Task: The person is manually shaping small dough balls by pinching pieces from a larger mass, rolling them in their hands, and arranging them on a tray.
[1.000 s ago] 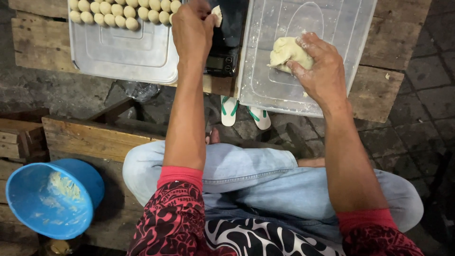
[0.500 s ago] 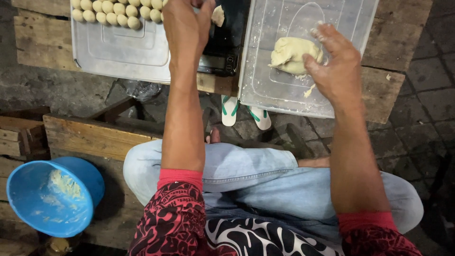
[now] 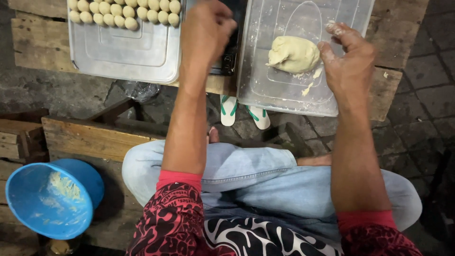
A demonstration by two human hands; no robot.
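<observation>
My left hand (image 3: 206, 31) is curled shut above a dark object (image 3: 229, 62) that sits between two trays; what its fingers enclose is hidden. My right hand (image 3: 350, 59), dusted with flour, hovers with fingers apart just right of a pale dough lump (image 3: 293, 54), not touching it. The lump lies on a clear plastic tray (image 3: 284, 97) with small dough scraps beside it. On the left, a second tray (image 3: 123, 54) carries several small dough balls (image 3: 124, 13) in rows at its far edge.
Both trays rest on a rough wooden table (image 3: 391, 92). A blue bowl (image 3: 45, 201) smeared with dough sits at lower left near a wooden bench (image 3: 87, 137). Green-strapped sandals (image 3: 242, 113) lie under the table on stone paving. My legs are crossed in light jeans.
My right hand has lifted off the dough lump and shifted right, fingers spreading. The small dough piece seen at my left fingertips is no longer visible as that hand curls.
</observation>
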